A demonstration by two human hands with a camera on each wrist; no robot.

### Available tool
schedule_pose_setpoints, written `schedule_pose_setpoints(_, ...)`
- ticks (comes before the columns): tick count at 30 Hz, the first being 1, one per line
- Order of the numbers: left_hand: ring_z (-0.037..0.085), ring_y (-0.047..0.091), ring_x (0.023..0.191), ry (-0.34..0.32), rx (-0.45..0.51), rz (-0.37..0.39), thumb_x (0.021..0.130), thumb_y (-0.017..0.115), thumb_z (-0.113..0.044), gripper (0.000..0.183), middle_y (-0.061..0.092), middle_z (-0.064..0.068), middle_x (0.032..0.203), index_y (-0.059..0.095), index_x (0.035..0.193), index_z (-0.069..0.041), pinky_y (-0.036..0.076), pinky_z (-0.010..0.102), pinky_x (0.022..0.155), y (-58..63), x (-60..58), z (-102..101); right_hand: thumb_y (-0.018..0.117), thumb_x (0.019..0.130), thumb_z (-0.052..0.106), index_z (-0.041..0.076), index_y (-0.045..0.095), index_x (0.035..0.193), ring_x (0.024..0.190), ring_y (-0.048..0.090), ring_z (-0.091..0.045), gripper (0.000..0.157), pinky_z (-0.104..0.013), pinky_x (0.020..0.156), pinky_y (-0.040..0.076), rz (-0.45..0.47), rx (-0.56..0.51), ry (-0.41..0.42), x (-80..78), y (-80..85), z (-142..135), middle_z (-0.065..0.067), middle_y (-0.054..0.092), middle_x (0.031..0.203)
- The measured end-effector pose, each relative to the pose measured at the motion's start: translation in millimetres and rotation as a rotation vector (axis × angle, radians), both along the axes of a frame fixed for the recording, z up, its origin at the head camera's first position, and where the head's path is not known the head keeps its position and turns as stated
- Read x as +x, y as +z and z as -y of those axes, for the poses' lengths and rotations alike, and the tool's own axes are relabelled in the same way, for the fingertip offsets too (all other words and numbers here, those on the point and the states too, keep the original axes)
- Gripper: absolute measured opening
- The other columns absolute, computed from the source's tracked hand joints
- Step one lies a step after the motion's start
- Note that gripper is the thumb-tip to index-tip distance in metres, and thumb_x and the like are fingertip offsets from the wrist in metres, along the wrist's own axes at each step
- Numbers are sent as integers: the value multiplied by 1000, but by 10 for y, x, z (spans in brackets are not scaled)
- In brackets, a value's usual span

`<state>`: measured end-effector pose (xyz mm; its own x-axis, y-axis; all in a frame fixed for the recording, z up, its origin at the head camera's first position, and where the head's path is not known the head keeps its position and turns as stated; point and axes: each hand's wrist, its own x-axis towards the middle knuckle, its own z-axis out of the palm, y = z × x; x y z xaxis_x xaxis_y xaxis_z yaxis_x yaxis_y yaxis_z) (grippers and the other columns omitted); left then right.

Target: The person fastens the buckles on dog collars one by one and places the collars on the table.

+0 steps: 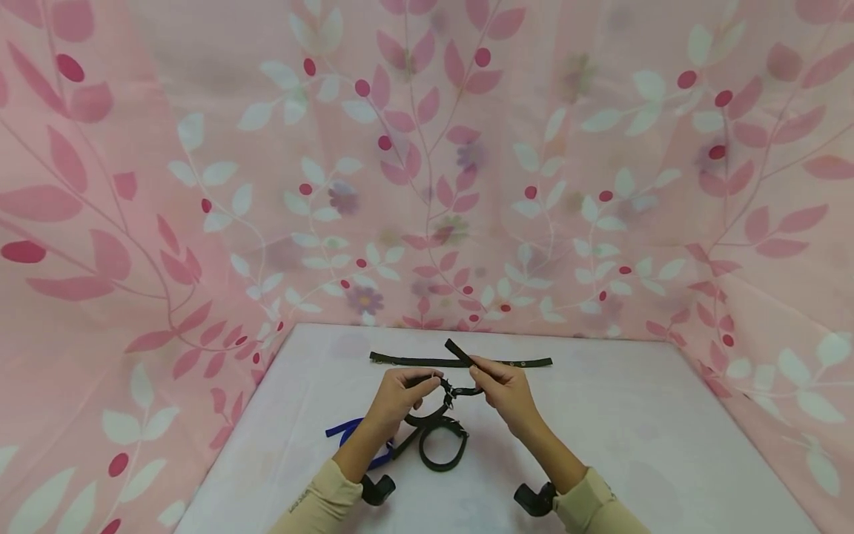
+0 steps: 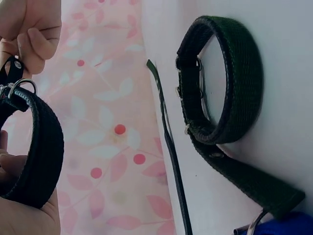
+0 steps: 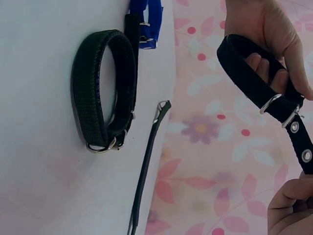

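Over the desk [image 1: 600, 445], my left hand [image 1: 394, 402] grips the black collar [image 3: 247, 81], my right hand [image 1: 505, 389] pinches its strap [image 1: 459, 351]. Right wrist view shows two eyelets [image 3: 306, 155], too small in head view; only head view gets both ends of the flat collar [image 1: 420, 362] behind.

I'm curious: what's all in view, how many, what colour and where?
Backdrop: 1, pink, behind and at the sides
Table: 1, white, before the backdrop
Strap: 1, dark green, table's far part
Green collar: 1, dark green, nearer than the strap
Blue collar: 1, blue, left of the green collar
Black collar: 1, black, held above the table
Sleeves: 2, beige, at the bottom
Cameras: 2, black, beside the sleeves
Left grip: 1, bare, holding the black collar
Right grip: 1, bare, holding its tail
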<state>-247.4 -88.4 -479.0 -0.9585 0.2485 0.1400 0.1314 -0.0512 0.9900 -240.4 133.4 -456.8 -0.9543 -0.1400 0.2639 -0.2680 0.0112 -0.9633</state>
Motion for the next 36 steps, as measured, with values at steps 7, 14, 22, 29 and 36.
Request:
schedule_pose_setpoints(7, 6, 45, 56, -8, -9, -40, 89, 74, -16, 29, 72, -8, 88, 72, 110, 4, 40, 18, 52, 22, 22, 38, 69, 93, 14, 3, 75, 110, 59, 46, -5, 21, -20, 49, 40, -87, 158, -17, 7, -37, 14, 4, 65, 80)
schedule_pose_setpoints(14, 6, 47, 59, 34, -55, -110, 88, 76, -16, 25, 75, 3, 101, 75, 109, -3, 43, 19, 54, 49, 12, 122, 69, 92, 6, -4, 76, 100, 65, 51, -2, 15, -20, 54, 46, -176, 217, 57, 205, 228, 56, -10, 68, 82)
schedule_pose_setpoints(22, 8, 54, 68, 41, -89, -103, 84, 80, -17, 22, 74, -5, 94, 76, 103, -7, 43, 20, 54, 83, 18, 160, 70, 89, 3, -4, 76, 100, 68, 53, -2, 13, -20, 58, 48, -186, 240, 109, 217, 199, 69, -13, 68, 82)
schedule_pose_setpoints(29, 8, 65, 78, 9, -114, -131, 82, 82, -18, 25, 75, 10, 101, 77, 103, -6, 54, 21, 65, 70, 21, 185, 71, 89, 3, -2, 76, 100, 64, 50, -2, 13, -20, 54, 45, -192, 238, 143, 112, -5, 51, -16, 69, 82)
schedule_pose_setpoints(36, 13, 71, 90, -72, -99, -205, 83, 80, -12, 26, 74, 16, 106, 75, 107, -2, 59, 26, 78, 86, 43, 184, 73, 89, 9, 4, 77, 98, 63, 49, -3, 12, -20, 53, 44, -205, 244, 167, 49, -122, 28, -10, 67, 79)
